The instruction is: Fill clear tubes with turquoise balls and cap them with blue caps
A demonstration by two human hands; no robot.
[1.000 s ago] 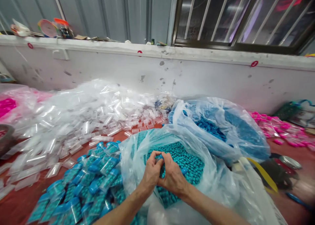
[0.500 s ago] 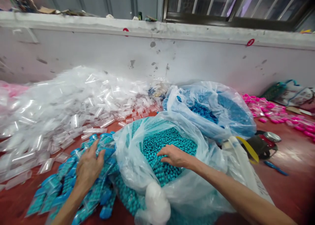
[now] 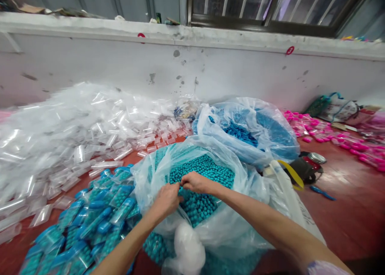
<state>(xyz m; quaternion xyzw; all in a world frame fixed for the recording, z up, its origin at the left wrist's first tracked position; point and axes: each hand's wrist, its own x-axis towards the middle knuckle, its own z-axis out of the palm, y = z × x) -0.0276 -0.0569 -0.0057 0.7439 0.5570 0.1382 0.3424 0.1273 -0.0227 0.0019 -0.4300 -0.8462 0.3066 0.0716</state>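
My left hand (image 3: 166,199) and my right hand (image 3: 197,183) meet fingertip to fingertip above a large clear plastic bag (image 3: 156,166) of round teal beads (image 3: 204,166). Both are closed in a pinch; whatever lies between the fingertips is too small or hidden to make out. Beside my left forearm is a heap of clear tubes filled with teal beads and fitted with blue caps (image 3: 104,211). A knotted white lump of plastic (image 3: 189,247) sits at the front of the bag.
Behind the bead bag stands another plastic bag with blue caps (image 3: 240,132). A big pile of empty clear tubes (image 3: 69,126) spreads at left. Pink-capped pieces (image 3: 331,134), a blue tool (image 3: 322,193) and a dark object with yellow strap (image 3: 303,168) lie right on the red table (image 3: 351,219).
My left hand has moved right, from over the filled tubes to the bead bag, and closed. My right hand has come to meet it. The view has shifted slightly right.
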